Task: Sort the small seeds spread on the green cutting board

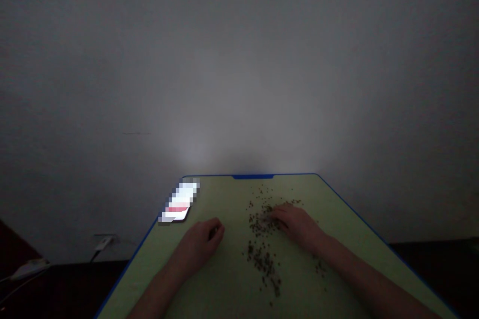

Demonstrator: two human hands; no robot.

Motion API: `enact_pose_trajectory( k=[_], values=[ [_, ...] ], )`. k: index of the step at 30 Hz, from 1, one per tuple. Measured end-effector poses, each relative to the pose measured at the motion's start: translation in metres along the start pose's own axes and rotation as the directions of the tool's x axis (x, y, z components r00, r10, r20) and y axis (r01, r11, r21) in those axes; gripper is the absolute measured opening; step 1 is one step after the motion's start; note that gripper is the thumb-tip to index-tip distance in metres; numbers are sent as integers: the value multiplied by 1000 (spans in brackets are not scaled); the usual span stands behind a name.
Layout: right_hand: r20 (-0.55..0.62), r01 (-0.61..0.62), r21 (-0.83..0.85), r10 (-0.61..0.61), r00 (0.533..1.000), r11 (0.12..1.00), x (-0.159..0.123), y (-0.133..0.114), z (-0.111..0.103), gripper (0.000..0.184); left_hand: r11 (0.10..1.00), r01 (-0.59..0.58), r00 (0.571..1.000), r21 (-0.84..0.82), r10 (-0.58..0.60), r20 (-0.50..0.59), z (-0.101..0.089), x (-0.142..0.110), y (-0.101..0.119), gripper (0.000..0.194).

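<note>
A pale green table [224, 289] with a blue edge carries a scatter of small dark seeds or grains [264, 254]. My right hand [295, 222] lies palm down among them, fingers stretched toward the pile's far part. My left hand [204, 241] rests on the table left of the grains, its fingers curled in with the thumb against them; whether anything sits inside the curl is too dark to make out.
A lit phone [179, 203] lies at the table's far left corner. Behind the table is a plain grey wall [239, 60]. A wall socket and white cable [101, 244] sit low at the left, above a dark floor.
</note>
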State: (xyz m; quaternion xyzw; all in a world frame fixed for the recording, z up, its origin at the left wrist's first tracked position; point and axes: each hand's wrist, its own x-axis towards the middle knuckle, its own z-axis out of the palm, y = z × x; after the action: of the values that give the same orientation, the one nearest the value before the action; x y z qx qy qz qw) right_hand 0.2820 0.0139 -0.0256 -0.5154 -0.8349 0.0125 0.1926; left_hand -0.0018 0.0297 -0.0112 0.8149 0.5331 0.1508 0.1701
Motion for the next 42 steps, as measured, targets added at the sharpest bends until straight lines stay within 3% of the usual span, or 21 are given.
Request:
enact_pose_trajectory(
  k=[4,7,9,13,16,19,22,33,37,42],
  values=[
    [11,-30,41,29,1000,999,-17,3,-9,27,1000,-6,1000,-8,6,15,0,-1,1,31],
    [-52,-167,71,170,984,983,-10,31,-25,25,1000,-6,1000,-7,6,13,1,-1,1,33],
    [-101,-315,96,324,941,944,5,61,-37,28,1000,-3,1000,-2,3,6,1,-2,0,33],
    [-31,-599,121,606,795,791,31,122,-46,23,1000,20,1000,3,-20,-1,-2,-3,0,31],
    [46,-696,122,697,716,707,38,147,-35,30,999,34,999,-7,-34,0,-3,-3,1,31],
    [109,-725,124,717,689,678,42,151,-18,30,999,36,999,-17,-36,2,-3,-4,4,31],
    [150,-714,140,698,700,686,57,143,-4,31,999,44,999,-12,-44,-5,-3,-5,6,31],
    [264,-584,207,530,806,785,124,92,28,32,997,68,997,-18,-68,20,-5,-5,4,32],
    [240,-496,176,452,859,850,135,92,22,31,997,81,996,-14,-80,25,-4,-7,3,32],
    [93,-403,28,399,912,915,144,107,6,29,997,80,997,-21,-80,12,-1,-7,1,33]
  ],
)
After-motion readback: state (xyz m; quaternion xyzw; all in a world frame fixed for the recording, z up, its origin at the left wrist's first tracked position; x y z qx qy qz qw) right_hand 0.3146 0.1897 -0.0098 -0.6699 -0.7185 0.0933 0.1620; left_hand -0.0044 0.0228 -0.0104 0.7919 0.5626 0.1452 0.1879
